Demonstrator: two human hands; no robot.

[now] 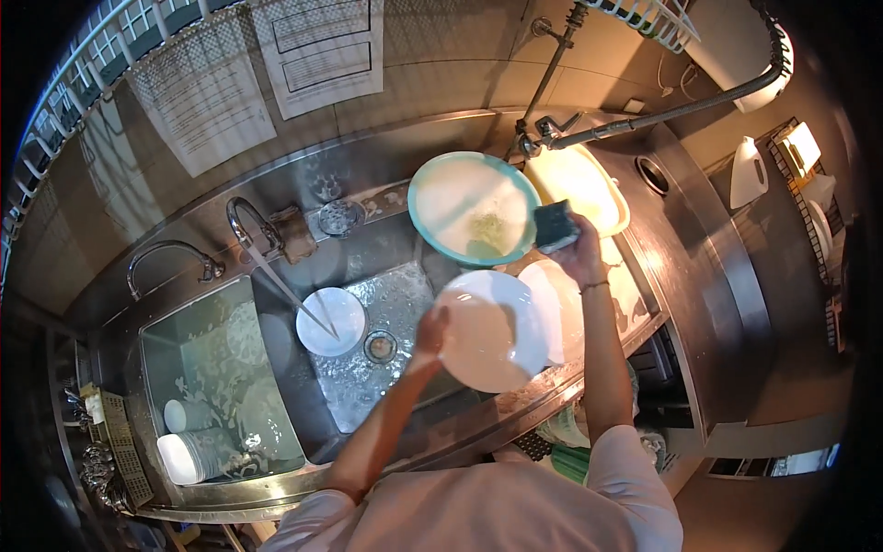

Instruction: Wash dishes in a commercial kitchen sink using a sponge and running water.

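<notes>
My left hand (432, 334) grips the left rim of a round white plate (494, 331), held over the right edge of the middle sink basin. A dark green sponge (554, 226) is in my right hand (581, 250), beside the right rim of a turquoise basin (412, 200) of foamy water. More white dishes (557, 303) lie partly hidden behind the held plate. In the middle sink, water from a running faucet (254, 224) falls into a white bowl (331, 321), left of the drain (380, 346).
The left sink (224, 372) holds water, stacked white dishes (190, 457) and a white cup (178, 416). Behind the turquoise basin stands a pale yellow tub (617, 200). A spray hose (662, 110) arches over the right counter. A second faucet (169, 248) overhangs the left sink.
</notes>
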